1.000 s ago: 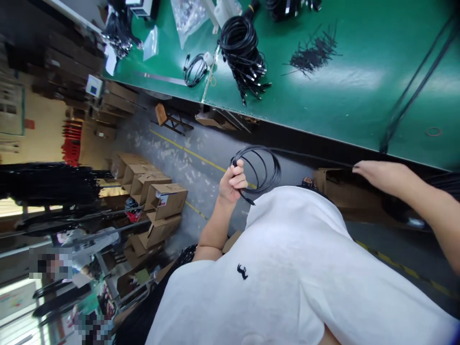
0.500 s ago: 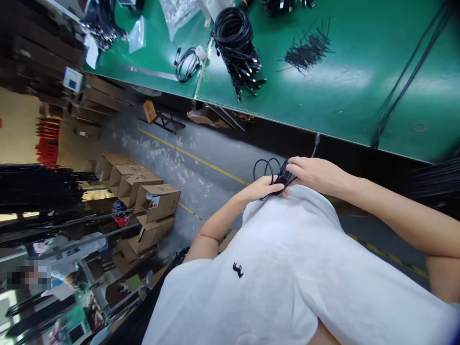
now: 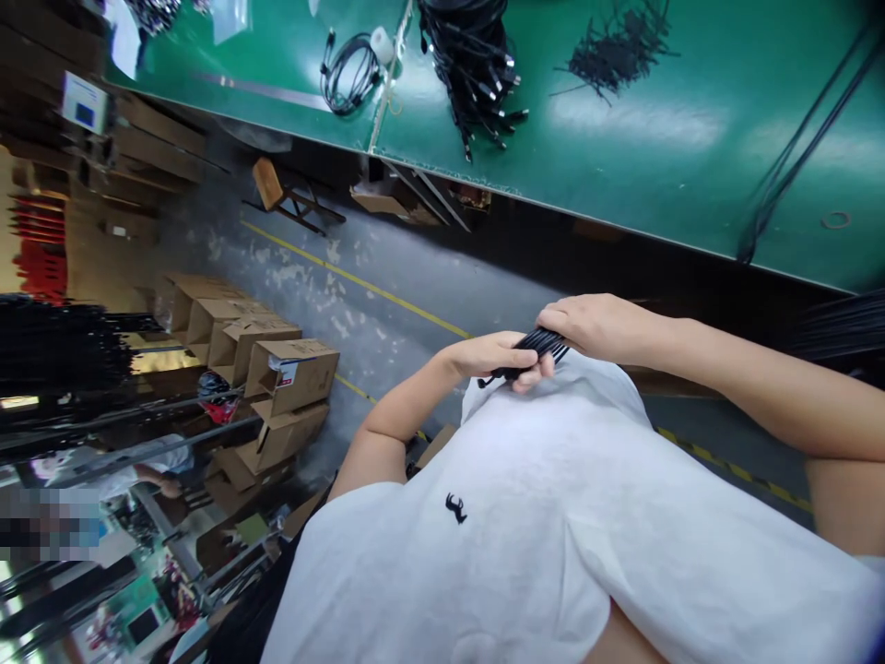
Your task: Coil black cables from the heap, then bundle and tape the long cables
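A coiled black cable point(image 3: 532, 349) is squeezed flat between both hands, just above my white shirt point(image 3: 525, 516). My left hand point(image 3: 494, 357) is closed around the lower end of the bundle, where a small plug sticks out. My right hand point(image 3: 598, 327) is closed over the upper end. Both hands touch each other at the cable, below the edge of the green table point(image 3: 664, 166).
On the green table lie a bundle of black cables point(image 3: 474, 65), a small coiled cable point(image 3: 346, 69), a pile of black ties point(image 3: 619, 51) and long cables point(image 3: 795, 157) at right. Cardboard boxes point(image 3: 277, 369) are stacked on the grey floor at left. A wooden stool point(image 3: 287, 198) stands under the table.
My right hand came in from the right to the coil. The open loop in my left hand has been pressed into a tight flat bundle held by both hands.
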